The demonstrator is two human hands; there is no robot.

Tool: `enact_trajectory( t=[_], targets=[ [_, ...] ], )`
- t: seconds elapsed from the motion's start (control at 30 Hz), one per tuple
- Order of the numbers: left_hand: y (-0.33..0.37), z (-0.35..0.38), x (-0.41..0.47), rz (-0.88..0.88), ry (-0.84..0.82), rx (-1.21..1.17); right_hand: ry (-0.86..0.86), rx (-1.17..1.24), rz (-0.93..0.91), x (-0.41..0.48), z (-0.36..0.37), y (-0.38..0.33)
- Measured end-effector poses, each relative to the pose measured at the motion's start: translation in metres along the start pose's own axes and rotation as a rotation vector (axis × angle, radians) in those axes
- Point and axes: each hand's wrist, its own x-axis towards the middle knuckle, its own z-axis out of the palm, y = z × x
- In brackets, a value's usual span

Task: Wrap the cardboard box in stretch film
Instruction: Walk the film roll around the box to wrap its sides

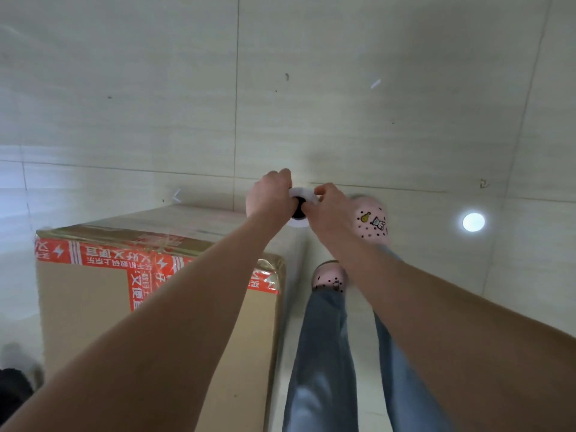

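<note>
Pale tiled floor (343, 120) spreads out ahead of you, its grout lines running wide and bare to the far edge of view, with a round bright spot of reflected light (473, 222) off to your right. The cardboard box (93, 300) stands on that floor at your left, its top edge banded with red printed tape (103, 255) and its near right corner catching a glossy sheen. Its right edge runs down just beside your left leg, leaving only a narrow strip of floor between them.

Your left hand (270, 194) and right hand (330, 210) meet out in front of you, beyond the box's far right corner. The fingers of both are closed on a white roll of stretch film (300, 194), gripping it from either side, with its dark core showing between them. The roll hangs clear of the box, above open floor.

Your pink clogs (372, 222) stand to the right of the box, one foot forward under your right hand. Floor to your right is open.
</note>
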Motion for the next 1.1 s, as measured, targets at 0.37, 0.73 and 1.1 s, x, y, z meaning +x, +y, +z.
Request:
enact_trajectory(
  t=[0.37, 0.73, 1.1],
  targets=[
    [-0.027, -0.016, 0.019, -0.265, -0.009, -0.305, -0.090, -0.054, -0.082, 0.022, 0.004, -0.050],
    [-0.020, -0.037, 0.041, -0.117, 0.042, -0.100, -0.200, -0.244, -0.197, 0.038, -0.009, -0.075],
    [-0.070, -0.038, 0.049, -0.699, 0.113, -0.690, -0.230, -0.264, -0.233, 0.054, 0.023, -0.127]
  ],
)
